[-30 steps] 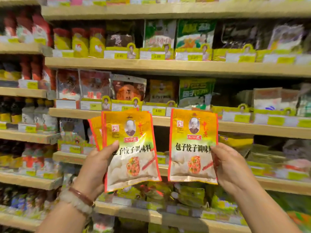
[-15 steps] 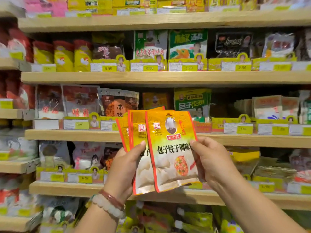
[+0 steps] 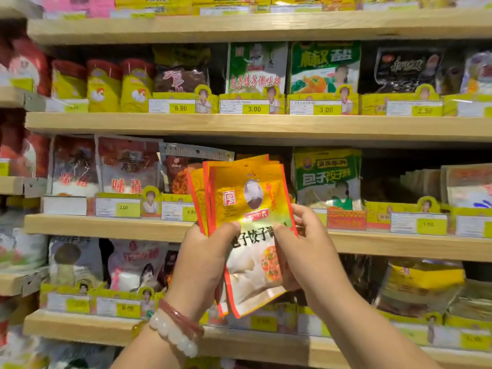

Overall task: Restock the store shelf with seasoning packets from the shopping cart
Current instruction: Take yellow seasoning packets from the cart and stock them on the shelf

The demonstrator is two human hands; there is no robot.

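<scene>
The seasoning packets [image 3: 249, 209] were gathered into one fanned stack in front of me, held up at the level of the middle shelf [image 3: 106, 226] and not yet on it. I could count at least three or four red-edged tops peeking out behind the front one. My left hand [image 3: 205, 265] had its fingers clamped on the stack's left edge, thumb across the front. My right hand [image 3: 306, 251] pinched the right edge the same way, thumb on the face. Directly behind the stack I could not see whether a slot stood free. Just right of it stood a green packet [image 3: 328, 177] behind its price tags. As I judged it, this handful had still to be placed, and the shopping cart was out of view, so I couldn't tell how many remained.
</scene>
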